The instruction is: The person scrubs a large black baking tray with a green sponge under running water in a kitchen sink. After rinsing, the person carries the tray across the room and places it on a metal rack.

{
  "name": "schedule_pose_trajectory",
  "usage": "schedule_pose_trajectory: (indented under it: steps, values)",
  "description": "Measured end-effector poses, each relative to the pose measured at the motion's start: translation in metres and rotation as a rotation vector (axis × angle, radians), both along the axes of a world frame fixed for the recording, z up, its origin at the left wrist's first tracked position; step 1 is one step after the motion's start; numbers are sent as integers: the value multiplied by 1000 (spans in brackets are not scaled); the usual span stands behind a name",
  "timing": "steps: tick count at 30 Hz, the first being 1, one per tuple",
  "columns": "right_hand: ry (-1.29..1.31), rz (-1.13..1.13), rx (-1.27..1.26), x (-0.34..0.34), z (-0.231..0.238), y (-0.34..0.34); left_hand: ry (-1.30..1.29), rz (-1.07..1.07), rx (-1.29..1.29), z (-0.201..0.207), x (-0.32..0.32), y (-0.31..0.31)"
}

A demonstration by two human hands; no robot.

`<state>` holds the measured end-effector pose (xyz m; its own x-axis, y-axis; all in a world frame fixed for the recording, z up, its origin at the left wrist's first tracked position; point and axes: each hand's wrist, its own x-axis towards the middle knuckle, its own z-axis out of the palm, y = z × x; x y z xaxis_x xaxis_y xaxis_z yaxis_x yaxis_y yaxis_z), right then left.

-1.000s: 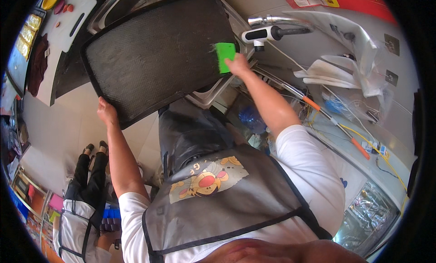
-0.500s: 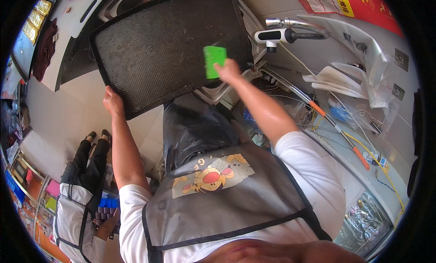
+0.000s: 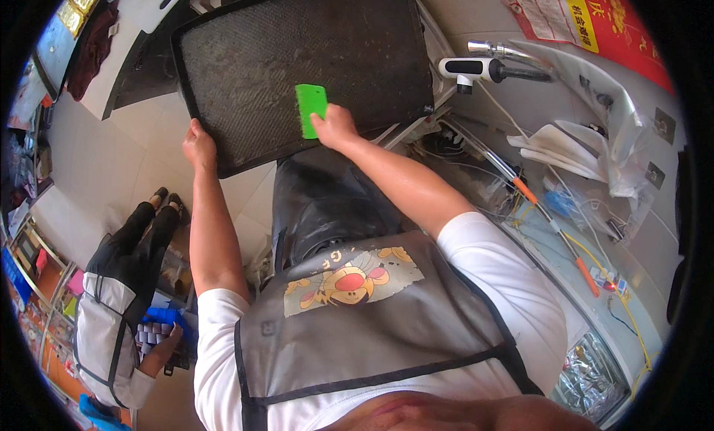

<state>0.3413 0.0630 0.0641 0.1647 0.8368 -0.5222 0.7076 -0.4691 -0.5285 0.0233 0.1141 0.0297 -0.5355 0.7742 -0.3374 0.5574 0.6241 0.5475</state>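
Observation:
A large dark rectangular tray (image 3: 253,66) with a raised rim and textured surface lies tilted over the sink area in front of me. My left hand (image 3: 199,146) is closed on its near left edge, the thumb over the rim. In my right hand (image 3: 335,125) is a bright green flat scraper (image 3: 311,111) with a toothed-looking edge. Its blade is over the tray's surface, near the front middle; whether it touches cannot be made out. The tray hides most of the sink beneath.
A white and chrome faucet (image 3: 472,68) juts in at the tray's right. Beyond it are bunched white plastic sheeting (image 3: 565,148), an orange-and-silver pole (image 3: 547,215) and loose cables. Another person (image 3: 111,319) in a pale apron works at the lower left, holding something blue.
My right hand has swept the green scraper left and slightly down across the tray. My left hand keeps its grip while the whole view has shifted a little.

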Motion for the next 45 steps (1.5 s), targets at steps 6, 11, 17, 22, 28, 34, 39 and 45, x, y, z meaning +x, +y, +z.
schedule_pose_trajectory:
  steps: [6,11,17,22,28,34,39,45]
  values:
    - [-76,9,23,50,24,17,-47,47,35,-17,-4,-2]
    - [-19,-48,-22,1,23,-1,-25,34,-34,-3,-4,-6]
    - [78,-48,48,-49,9,24,-380,173,-70,-6,-16,-5]
    - [61,165,68,-61,17,32,-840,378,5,-2,-14,-2]
    - [228,321,35,-155,10,26,-825,394,137,-9,-17,-1]
    - [146,186,64,-137,17,44,-876,432,151,-18,-18,-6]
    - [317,79,-8,-209,4,37,-837,418,99,-13,-19,-2]
    - [229,176,-11,-182,2,40,-1092,465,86,-11,-24,-6]
